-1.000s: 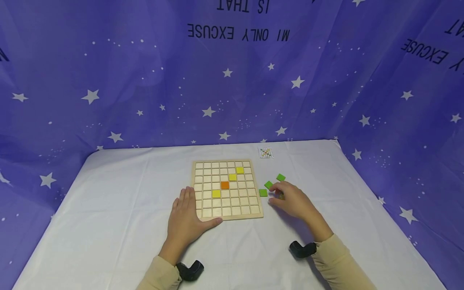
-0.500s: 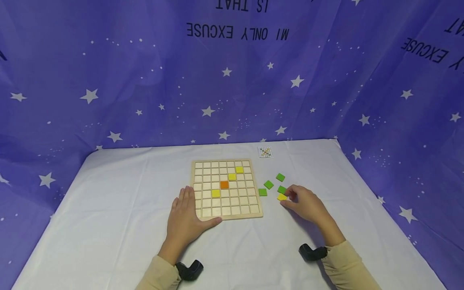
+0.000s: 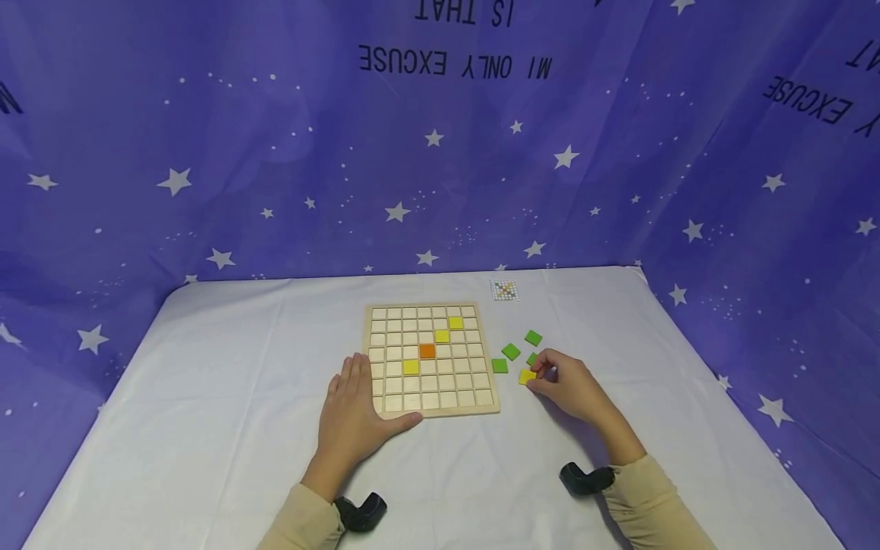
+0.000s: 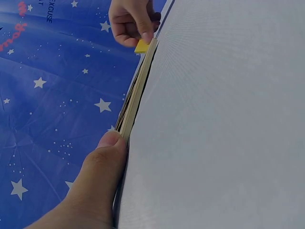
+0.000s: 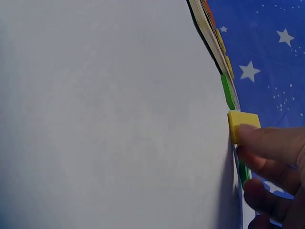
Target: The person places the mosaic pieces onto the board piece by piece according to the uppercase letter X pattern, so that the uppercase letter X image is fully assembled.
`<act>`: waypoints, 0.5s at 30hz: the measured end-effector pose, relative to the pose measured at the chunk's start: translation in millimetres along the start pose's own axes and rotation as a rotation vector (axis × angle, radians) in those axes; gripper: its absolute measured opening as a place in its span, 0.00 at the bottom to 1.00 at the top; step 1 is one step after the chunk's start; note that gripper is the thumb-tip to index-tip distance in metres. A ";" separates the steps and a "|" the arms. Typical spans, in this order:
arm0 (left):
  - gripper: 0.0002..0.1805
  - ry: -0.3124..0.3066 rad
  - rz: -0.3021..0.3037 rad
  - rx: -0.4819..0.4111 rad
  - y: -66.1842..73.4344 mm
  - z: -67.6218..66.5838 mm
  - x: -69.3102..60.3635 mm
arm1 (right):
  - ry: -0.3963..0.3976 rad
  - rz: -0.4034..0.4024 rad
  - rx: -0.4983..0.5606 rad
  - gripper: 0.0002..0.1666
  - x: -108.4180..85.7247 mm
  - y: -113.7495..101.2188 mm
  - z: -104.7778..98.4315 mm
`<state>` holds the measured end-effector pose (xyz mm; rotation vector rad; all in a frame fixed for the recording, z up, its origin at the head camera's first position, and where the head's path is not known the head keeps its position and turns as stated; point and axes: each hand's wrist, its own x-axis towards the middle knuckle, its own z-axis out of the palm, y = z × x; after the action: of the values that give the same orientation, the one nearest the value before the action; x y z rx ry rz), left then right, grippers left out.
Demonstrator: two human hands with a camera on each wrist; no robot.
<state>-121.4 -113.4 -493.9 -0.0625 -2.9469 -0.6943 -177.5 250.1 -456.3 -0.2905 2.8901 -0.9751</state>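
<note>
The square wooden grid board [image 3: 447,382] lies on the table, with yellow tiles [image 3: 411,367] and one orange tile [image 3: 428,351] in a diagonal line of its cells. My left hand [image 3: 351,416] rests at the board's near left corner, fingers straight along the left side and thumb along the near edge. To the right of the board, my right hand [image 3: 571,386] pinches a yellow tile [image 5: 244,119] between thumb and fingers. Several green tiles [image 3: 511,351] lie close by, one of them partly hidden behind the right fingers.
A small printed pattern card [image 3: 505,290] lies behind the board, near the table's back edge. White cloth [image 3: 227,382] covers the table. A purple star-patterned curtain [image 3: 309,153] hangs at the back and sides. Each wrist wears a black device [image 3: 360,512].
My right hand first drew back to the right, uncovering a green and a yellow tile, then shifted slightly left with the yellow tile pinched. My left hand stays at the board's corner.
</note>
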 end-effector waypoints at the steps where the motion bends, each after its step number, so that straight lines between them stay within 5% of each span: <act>1: 0.79 0.000 0.000 0.000 0.1 0.1 0.0 | -0.003 -0.002 0.025 0.13 0.4 -1.8 0.8; 15: 0.80 -0.005 -0.005 0.002 -0.7 1.5 0.1 | -0.040 -0.092 0.199 0.08 20.2 -65.7 41.6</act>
<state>-121.7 -113.4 -495.6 -0.0569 -2.9536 -0.6926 -181.6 170.1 -449.8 -0.4255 2.7374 -1.2453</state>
